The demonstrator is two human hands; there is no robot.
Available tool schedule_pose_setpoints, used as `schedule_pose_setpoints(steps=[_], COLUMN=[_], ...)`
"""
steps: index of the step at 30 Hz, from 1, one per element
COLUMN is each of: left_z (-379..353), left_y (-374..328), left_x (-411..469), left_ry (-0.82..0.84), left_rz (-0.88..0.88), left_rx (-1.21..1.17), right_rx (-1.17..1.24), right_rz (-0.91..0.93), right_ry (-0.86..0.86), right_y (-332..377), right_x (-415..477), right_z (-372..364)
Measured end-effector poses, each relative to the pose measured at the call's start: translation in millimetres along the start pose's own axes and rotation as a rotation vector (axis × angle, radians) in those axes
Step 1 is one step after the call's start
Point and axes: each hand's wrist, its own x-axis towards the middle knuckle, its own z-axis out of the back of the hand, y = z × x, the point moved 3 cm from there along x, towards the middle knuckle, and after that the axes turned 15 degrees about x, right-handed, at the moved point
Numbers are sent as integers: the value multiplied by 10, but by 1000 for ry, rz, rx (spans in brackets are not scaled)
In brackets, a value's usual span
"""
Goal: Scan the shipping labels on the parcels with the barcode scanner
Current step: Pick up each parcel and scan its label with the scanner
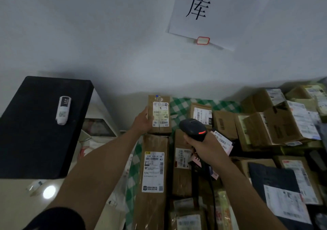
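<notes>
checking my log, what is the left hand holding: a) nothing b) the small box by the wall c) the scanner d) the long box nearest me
b: the left hand grips the side of the small box by the wall; the scanner is in the right hand.

Support: table under a green-and-white checked cloth (178, 105). The cloth shows only in gaps along the far edge and down the left side. Directly on it are cardboard parcels, packed close, labels up. A small carton (160, 116) sits at the far edge by the wall. A long carton (154, 167) lies just in front of it, ends touching. A labelled carton (201, 113) sits to the right. Far right is a heap of cartons (276, 123), stacked and tilted.
</notes>
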Motion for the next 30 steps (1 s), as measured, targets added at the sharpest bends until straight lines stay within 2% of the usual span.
schedule_pose_setpoints(steps=[5, 9, 11, 15, 20, 24, 30], left_z=[-81, 17, 113, 156, -85, -321, -467], left_y=[193, 141, 11, -115, 179, 374, 515], left_x=[-56, -187, -404, -1254, -2155, -2389, -2557], left_ry=[33, -72, -106, -119, 20, 119, 232], left_rz=[39, 128, 132, 98, 183, 282, 251], left_rx=[-32, -108, -147, -79, -224, -220, -329], right_rx=[36, 47, 72, 105, 107, 59, 69], right_rz=[4, 13, 26, 58, 29, 40, 26], right_ry=[13, 46, 49, 53, 59, 75, 97], right_y=[-28, -62, -66, -123, -313, -427, -536], right_x=[-24, -80, -145, -405, -744, -991, -1229], right_z=[-16, -61, -84, -135, -205, -276, -357])
